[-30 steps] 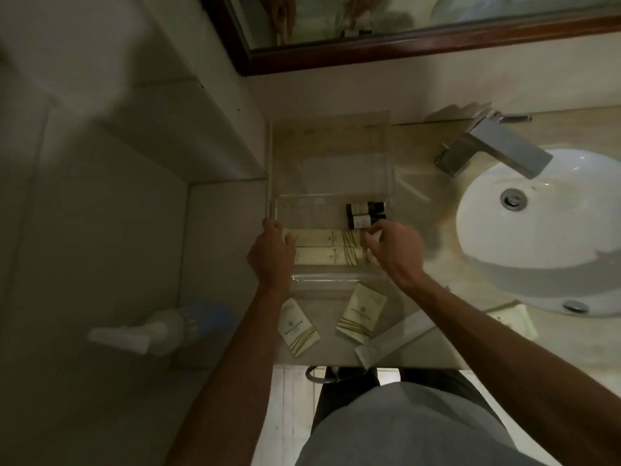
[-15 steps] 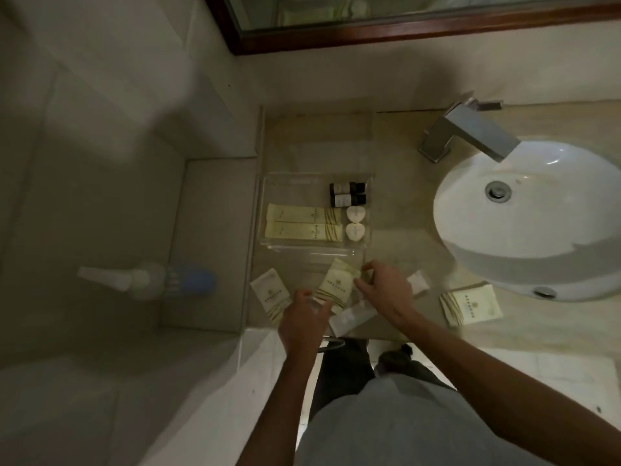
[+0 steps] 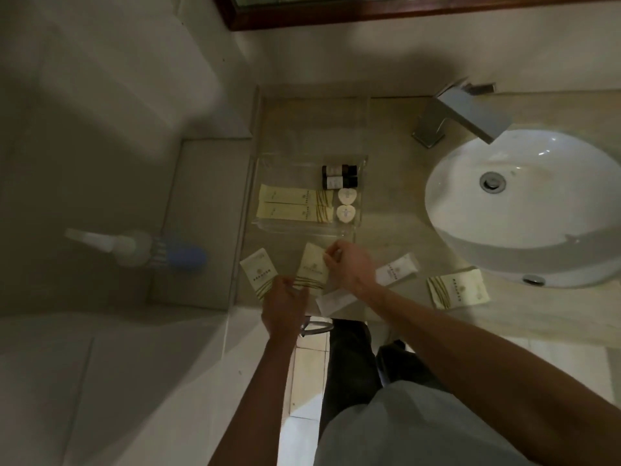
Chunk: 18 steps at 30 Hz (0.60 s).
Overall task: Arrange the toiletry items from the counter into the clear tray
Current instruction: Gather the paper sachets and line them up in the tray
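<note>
The clear tray (image 3: 359, 215) sits on the counter and holds two dark bottles (image 3: 338, 176), two long cream boxes (image 3: 292, 205) and two heart-shaped soaps (image 3: 346, 205). In front of it lies a cream packet (image 3: 311, 269). My right hand (image 3: 349, 265) pinches this packet's upper right edge, while my left hand (image 3: 284, 297) holds its lower left corner. Another cream packet (image 3: 258, 274) lies to the left. A long white sachet (image 3: 337, 301) runs under my right wrist to a visible end (image 3: 396, 269). A further cream packet (image 3: 458, 288) lies by the basin.
A white basin (image 3: 524, 206) with a square metal tap (image 3: 463, 116) fills the right side. To the left, below counter level, a white and blue spray bottle (image 3: 141, 252) stands on a tiled ledge. A wood-framed mirror (image 3: 403, 11) hangs above. The counter's front edge is just below my hands.
Both hands left the boxes in the tray and came down to the cream packet in front of it. My view has tilted, so the tray sits higher in frame.
</note>
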Motion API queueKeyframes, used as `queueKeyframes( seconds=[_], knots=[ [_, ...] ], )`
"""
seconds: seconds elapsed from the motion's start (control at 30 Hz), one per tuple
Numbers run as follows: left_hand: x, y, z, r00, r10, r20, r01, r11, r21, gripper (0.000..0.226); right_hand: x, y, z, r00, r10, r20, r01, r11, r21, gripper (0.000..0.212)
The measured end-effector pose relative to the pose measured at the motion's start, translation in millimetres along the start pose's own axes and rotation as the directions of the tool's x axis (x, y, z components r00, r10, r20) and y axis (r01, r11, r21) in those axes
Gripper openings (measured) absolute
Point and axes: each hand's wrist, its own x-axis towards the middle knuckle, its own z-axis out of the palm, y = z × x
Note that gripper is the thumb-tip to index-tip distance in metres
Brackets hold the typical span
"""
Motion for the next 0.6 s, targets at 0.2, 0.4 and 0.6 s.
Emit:
queueKeyframes(
  seconds=[0.2,0.4,0.6],
  knots=[
    [4,-27,-11,0.998,-0.03,-0.05,0.029,0.999,-0.015,0.032,2,-25,26,0.998,-0.064,0.009,0.064,0.997,-0.04,0.016],
    [2,-27,-12,0.999,0.008,-0.035,-0.016,0.976,-0.218,0.01,5,-31,29,0.989,-0.145,-0.036,0.144,0.989,-0.024,0.016],
    [16,-44,-44,0.989,0.035,-0.141,-0.084,0.93,-0.359,0.008,11,-66,36,0.994,-0.107,-0.023,0.107,0.994,0.015,0.014]
  ],
)
